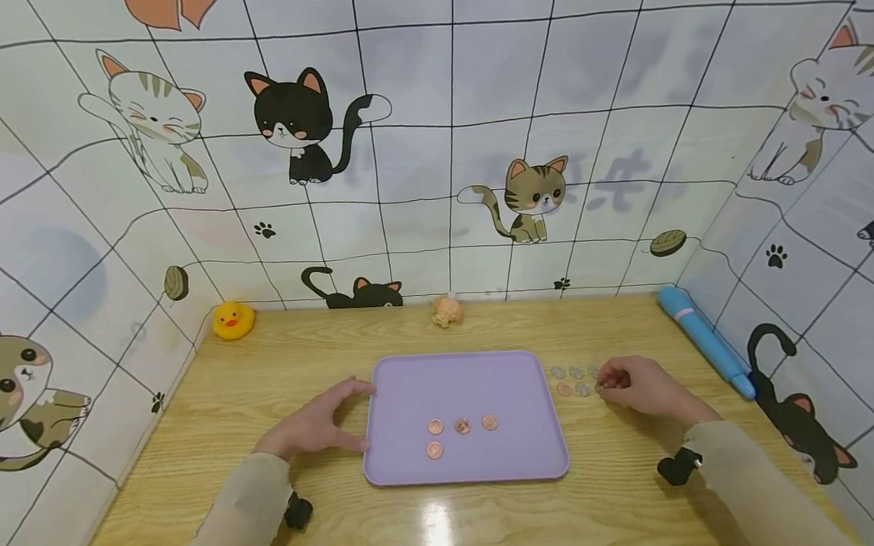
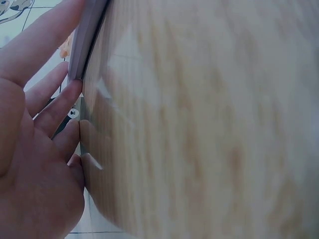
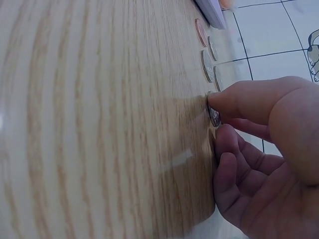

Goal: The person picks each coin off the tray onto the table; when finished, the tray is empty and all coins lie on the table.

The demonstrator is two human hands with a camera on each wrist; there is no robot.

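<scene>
A shallow purple tray [image 1: 481, 387] lies on the table with several copper coins [image 1: 462, 426] on it. My left hand [image 1: 318, 418] rests against the tray's left edge, thumb and fingers spread; its wrist view shows the fingers [image 2: 57, 107] beside the rim. To the right of the tray, several silver coins [image 1: 577, 372] and one copper coin [image 1: 564, 389] lie in two short rows. At their right end my right hand [image 1: 639, 386] pinches a silver coin [image 3: 213, 110] at the table surface, its other fingers curled.
A yellow rubber duck [image 1: 233, 320] sits at the back left corner and a small peach-coloured figure [image 1: 447, 310] at the back middle. Along the right edge lies a blue pen-shaped object [image 1: 704, 340]. Cat-patterned tiled walls [image 1: 415, 157] enclose the wooden table [image 1: 332, 530] behind and at both sides.
</scene>
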